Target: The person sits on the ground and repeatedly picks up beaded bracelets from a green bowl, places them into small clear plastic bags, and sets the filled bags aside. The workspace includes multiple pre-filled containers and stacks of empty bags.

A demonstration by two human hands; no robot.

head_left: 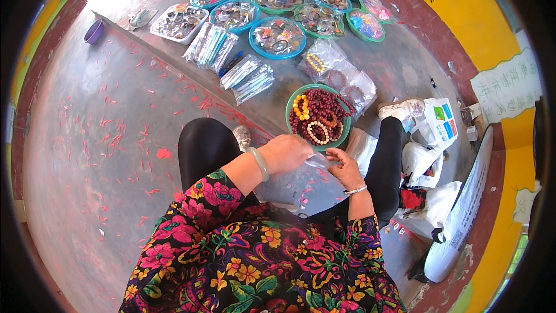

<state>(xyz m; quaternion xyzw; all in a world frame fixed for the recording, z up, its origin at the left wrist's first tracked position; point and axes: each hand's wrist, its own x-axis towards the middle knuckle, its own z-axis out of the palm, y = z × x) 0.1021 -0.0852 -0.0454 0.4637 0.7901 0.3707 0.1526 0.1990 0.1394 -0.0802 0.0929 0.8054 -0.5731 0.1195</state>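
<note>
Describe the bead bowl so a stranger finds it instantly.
On the grey floor, just beyond the left hand and right hand, sits a round green bowl. Unlike the basins farther off, it is heaped with dark red beads, topped by yellow beads and cream beads.

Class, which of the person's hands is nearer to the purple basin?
Left. The left hand is well to the right of the purple basin, closer to the body; the right hand is even farther right.

my feed's got a loud black floral top (249, 261) at 6 o'clock, black pants (200, 145), pale bangle (261, 166), silvery bracelet (355, 190)
</note>
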